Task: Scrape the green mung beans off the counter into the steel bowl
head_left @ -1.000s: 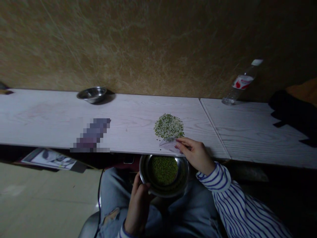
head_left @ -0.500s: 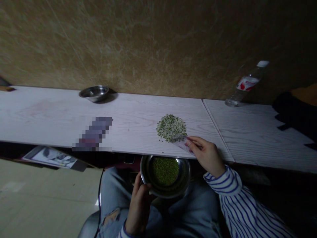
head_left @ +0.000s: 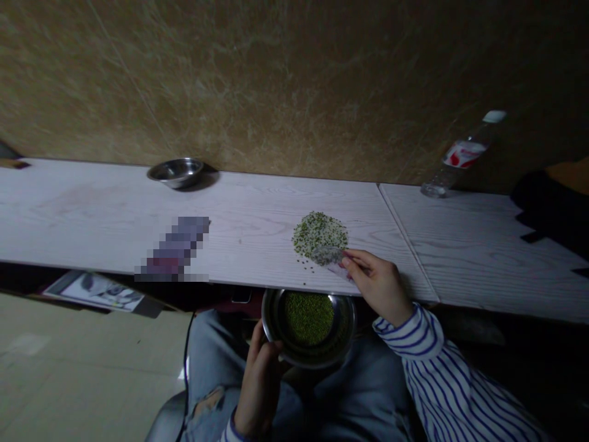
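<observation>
My left hand [head_left: 262, 380] grips the left rim of a metal bowl [head_left: 343, 347], held over my lap just below the table's front edge. Green beans [head_left: 307, 316], seemingly mung beans, cover the bowl's bottom. My right hand [head_left: 375, 281] pinches a thin, clear plastic piece [head_left: 330, 258], too dim to name more exactly. Its far end touches the near side of a pile of green beans mixed with white grains [head_left: 318, 232] on the tabletop. A few loose beans lie between the pile and the table edge.
A second metal bowl [head_left: 175, 173] stands by the wall at the back left. A blurred-out flat item [head_left: 175, 248] lies left of the pile. On the right stand a clear bottle [head_left: 462, 156] with a white cap and a dark object [head_left: 547, 209]. Papers [head_left: 101, 291] sit on a shelf under the table [head_left: 248, 245].
My right hand drew the plastic piece slightly right, then back a little towards the pile. More loose beans lie near the pile's front. My left hand keeps its grip on the bowl.
</observation>
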Available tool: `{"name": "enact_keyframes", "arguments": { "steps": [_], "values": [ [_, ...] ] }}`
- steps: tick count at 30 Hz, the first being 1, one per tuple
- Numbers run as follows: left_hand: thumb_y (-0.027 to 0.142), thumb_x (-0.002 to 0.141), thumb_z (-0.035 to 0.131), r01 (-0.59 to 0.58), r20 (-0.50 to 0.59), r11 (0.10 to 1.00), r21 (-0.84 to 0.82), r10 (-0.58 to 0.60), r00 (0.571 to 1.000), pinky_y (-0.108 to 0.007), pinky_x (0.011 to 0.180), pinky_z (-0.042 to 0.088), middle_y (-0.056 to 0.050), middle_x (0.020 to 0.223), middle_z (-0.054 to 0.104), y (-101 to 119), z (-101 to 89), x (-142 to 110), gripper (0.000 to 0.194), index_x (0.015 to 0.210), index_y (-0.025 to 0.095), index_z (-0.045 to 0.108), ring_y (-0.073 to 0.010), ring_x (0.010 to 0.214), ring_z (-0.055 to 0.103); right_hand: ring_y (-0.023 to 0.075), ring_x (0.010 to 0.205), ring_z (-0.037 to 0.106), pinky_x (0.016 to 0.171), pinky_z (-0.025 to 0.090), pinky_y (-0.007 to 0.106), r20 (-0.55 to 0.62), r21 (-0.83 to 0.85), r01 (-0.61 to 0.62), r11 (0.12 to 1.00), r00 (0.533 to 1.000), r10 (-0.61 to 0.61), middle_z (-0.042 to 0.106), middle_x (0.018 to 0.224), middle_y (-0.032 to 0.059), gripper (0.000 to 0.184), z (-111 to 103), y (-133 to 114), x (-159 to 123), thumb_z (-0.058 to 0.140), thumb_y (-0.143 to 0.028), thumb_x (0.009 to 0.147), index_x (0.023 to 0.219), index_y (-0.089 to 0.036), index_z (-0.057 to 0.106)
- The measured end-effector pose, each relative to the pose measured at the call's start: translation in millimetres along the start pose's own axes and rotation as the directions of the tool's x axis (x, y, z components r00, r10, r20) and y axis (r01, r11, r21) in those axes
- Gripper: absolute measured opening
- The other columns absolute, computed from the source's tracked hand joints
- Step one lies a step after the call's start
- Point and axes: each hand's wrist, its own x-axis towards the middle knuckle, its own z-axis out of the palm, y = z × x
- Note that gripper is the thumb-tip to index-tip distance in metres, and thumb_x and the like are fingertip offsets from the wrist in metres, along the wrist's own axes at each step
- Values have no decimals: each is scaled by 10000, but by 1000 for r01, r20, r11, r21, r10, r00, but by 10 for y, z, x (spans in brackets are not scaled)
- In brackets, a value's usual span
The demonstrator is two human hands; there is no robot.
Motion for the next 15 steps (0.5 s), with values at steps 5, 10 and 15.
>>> {"name": "enact_keyframes", "arguments": {
  "steps": [5,10,15],
  "values": [
    [229,733,643,0,-5,1000,10,0,1000,-366,812,519,-56,1155,669,8,-9,-1,495,1225,252,595,-256,1016,613,226,790,740,668,611,315,13,-8,1,1000,1000,-1,769,951,84,285,43,-11,28,589,-351,849,1052,-207,729],
    [238,714,652,-8,-6,1000,1,8,1000,-359,780,532,-53,1124,679,21,0,-1,519,1231,263,603,-257,993,627,219,789,741,690,611,317,57,4,7,1000,998,-7,771,945,78,290,65,5,-6,587,-360,860,1063,-206,726],
    [226,702,654,-15,-22,1000,8,15,1000,-363,768,538,-50,1091,681,23,-3,-1,479,1179,251,621,-243,943,634,230,840,738,703,614,325,30,23,30,999,999,-31,767,968,79,282,95,15,43,596,-363,852,1047,-211,731]
  ]
}}
